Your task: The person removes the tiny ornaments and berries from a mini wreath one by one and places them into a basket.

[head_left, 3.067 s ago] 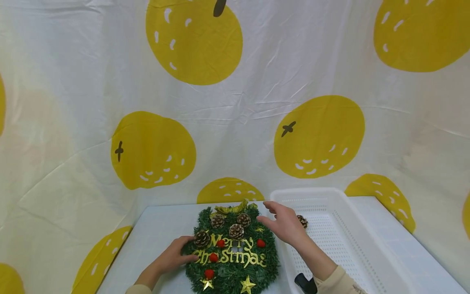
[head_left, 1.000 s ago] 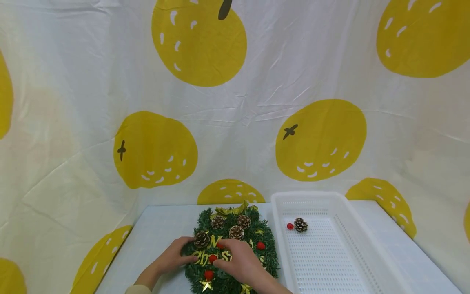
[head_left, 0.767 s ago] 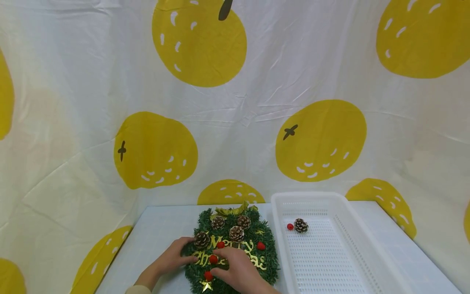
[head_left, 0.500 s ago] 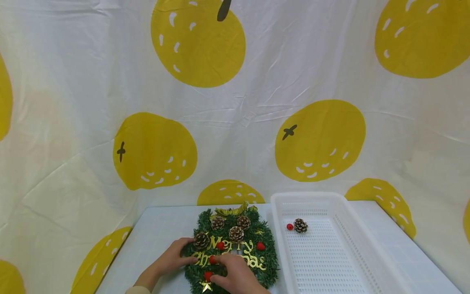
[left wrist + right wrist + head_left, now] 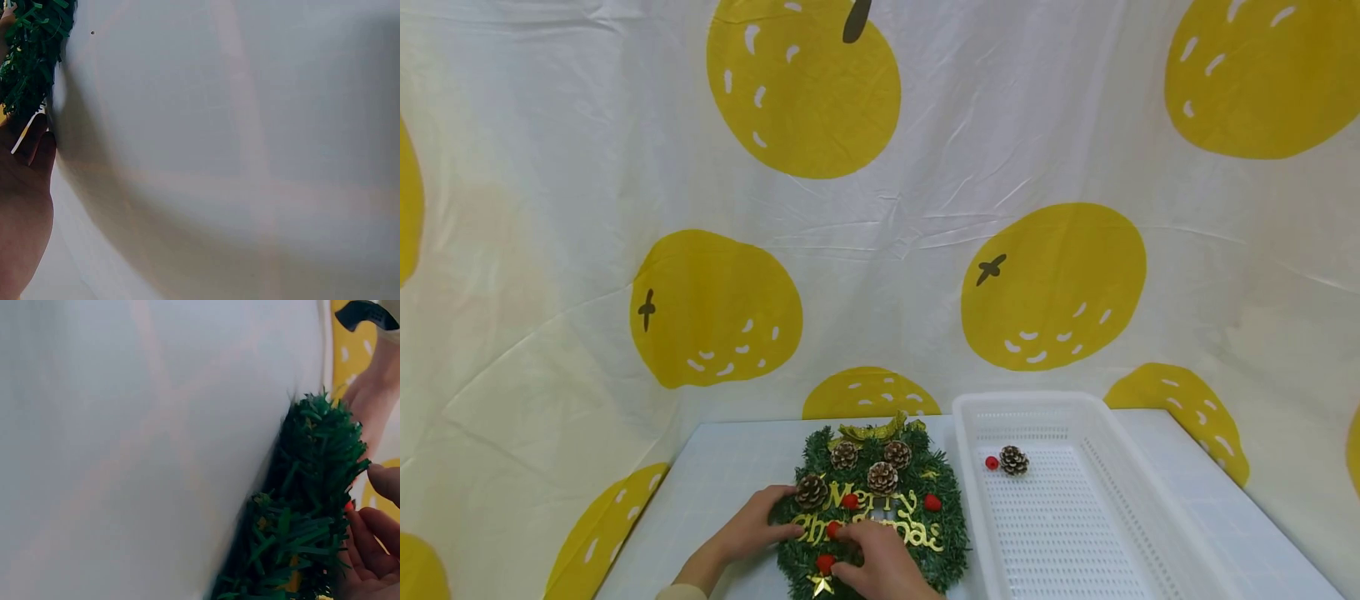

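Observation:
A green Christmas wreath (image 5: 951,533) lies on the table, bearing gold "Merry Christmas" lettering (image 5: 917,533), several pine cones (image 5: 882,477) and red balls (image 5: 932,502). My left hand (image 5: 748,527) grips its left edge, beside one pine cone (image 5: 811,492); in the left wrist view, fingers (image 5: 40,150) are at the greenery. Over the wreath's lower middle is my right hand (image 5: 883,562), its thumb and forefinger apart. The thumb is by the lower red ball (image 5: 826,564), the forefinger by another red ball (image 5: 833,529). Whether it pinches anything is hidden.
To the right stands a white perforated plastic basket (image 5: 973,500). Inside it lie a loose pine cone (image 5: 1013,461) and a small red ball (image 5: 992,462). Behind the white table (image 5: 715,467) hangs a cloth (image 5: 880,275) printed with yellow fruit.
My right hand has come from above the basket's edge to the wreath, then lower and slightly left to the red balls. A red ball now shows in the basket. The left hand has stayed put.

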`<state>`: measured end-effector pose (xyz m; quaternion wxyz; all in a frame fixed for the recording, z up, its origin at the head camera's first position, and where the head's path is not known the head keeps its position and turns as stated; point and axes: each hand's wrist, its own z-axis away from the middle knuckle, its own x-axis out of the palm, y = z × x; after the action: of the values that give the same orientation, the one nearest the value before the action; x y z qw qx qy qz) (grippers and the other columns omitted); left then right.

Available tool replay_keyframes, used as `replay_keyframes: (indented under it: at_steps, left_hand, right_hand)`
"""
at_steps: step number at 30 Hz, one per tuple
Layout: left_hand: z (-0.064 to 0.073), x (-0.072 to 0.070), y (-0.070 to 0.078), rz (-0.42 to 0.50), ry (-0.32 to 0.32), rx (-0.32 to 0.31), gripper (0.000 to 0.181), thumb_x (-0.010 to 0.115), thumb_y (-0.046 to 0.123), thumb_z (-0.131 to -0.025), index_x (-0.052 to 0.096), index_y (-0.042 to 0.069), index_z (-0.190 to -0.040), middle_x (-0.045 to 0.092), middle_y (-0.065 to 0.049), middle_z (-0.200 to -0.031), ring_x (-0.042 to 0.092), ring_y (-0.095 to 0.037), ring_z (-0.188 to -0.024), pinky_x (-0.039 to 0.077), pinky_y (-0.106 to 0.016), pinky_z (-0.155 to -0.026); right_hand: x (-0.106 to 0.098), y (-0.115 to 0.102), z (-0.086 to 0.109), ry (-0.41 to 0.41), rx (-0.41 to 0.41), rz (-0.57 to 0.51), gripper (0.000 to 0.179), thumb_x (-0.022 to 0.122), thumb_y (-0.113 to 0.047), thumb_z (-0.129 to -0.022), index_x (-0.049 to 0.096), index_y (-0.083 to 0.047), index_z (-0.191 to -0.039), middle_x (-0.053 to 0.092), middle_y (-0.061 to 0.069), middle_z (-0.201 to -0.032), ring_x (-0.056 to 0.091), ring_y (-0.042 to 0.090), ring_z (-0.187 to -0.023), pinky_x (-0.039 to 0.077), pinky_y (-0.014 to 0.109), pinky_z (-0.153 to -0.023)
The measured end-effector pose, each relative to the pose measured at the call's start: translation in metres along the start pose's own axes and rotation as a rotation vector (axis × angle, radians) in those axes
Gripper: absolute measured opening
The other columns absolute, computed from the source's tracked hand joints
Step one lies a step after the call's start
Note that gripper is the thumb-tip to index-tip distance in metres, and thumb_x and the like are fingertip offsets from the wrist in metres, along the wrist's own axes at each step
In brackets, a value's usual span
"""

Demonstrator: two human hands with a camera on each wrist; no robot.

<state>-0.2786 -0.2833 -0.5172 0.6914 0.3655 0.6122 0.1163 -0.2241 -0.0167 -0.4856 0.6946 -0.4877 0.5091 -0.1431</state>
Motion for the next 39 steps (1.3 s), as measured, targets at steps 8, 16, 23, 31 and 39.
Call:
replay_keyframes:
  at_steps: [8, 16, 23, 31, 39]
  left_hand:
    - [0.0, -0.002, 0.0, 0.01, -0.001, -0.002, 0.069, 0.075, 0.041, -0.085, 0.053, -0.002, -0.134, 0.051, -0.024, -0.134, 0.044, -0.048, -0.126, 0.034, -0.066, -0.102]
    - [-0.001, -0.003, 0.001, 0.012, -0.005, -0.016, 0.069, 0.076, 0.041, -0.084, 0.053, -0.001, -0.133, 0.052, -0.023, -0.134, 0.044, -0.047, -0.126, 0.034, -0.066, -0.103]
    - [0.0, -0.002, 0.002, 0.014, -0.003, -0.021, 0.069, 0.076, 0.041, -0.084, 0.053, -0.001, -0.133, 0.052, -0.023, -0.134, 0.044, -0.047, -0.126, 0.034, -0.066, -0.103]
    - [0.001, -0.001, 0.002, 0.017, -0.003, -0.01, 0.068, 0.076, 0.041, -0.084, 0.054, -0.001, -0.133, 0.052, -0.023, -0.134, 0.044, -0.048, -0.126, 0.034, -0.066, -0.102]
    - [0.001, -0.001, 0.001, 0.015, -0.001, -0.008, 0.068, 0.076, 0.041, -0.084, 0.054, -0.001, -0.132, 0.052, -0.023, -0.133, 0.045, -0.048, -0.125, 0.034, -0.066, -0.102]
  right_hand:
    - [0.003, -0.001, -0.001, -0.025, 0.012, -0.013, 0.026, 0.075, -0.017, -0.086, 0.072, -0.006, -0.109, 0.068, -0.005, -0.092, 0.061, 0.006, -0.078, 0.053, 0.029, -0.067]
    - [0.01, -0.001, -0.002, -0.037, 0.002, -0.015, 0.022, 0.076, -0.016, -0.086, 0.073, -0.009, -0.107, 0.067, -0.008, -0.089, 0.06, 0.004, -0.076, 0.052, 0.027, -0.066]
    - [0.013, -0.002, -0.002, -0.024, -0.006, 0.009, 0.024, 0.075, -0.014, -0.086, 0.073, -0.007, -0.109, 0.067, -0.006, -0.091, 0.06, 0.005, -0.077, 0.052, 0.027, -0.066]
    - [0.017, -0.002, -0.005, 0.002, -0.007, 0.059, 0.024, 0.076, -0.015, -0.086, 0.073, -0.006, -0.107, 0.068, -0.004, -0.09, 0.061, 0.006, -0.077, 0.052, 0.027, -0.067]
    - [0.02, 0.0, -0.008, 0.009, -0.014, 0.103, 0.018, 0.076, -0.015, -0.085, 0.075, -0.01, -0.103, 0.068, -0.006, -0.086, 0.062, 0.006, -0.076, 0.052, 0.027, -0.066]
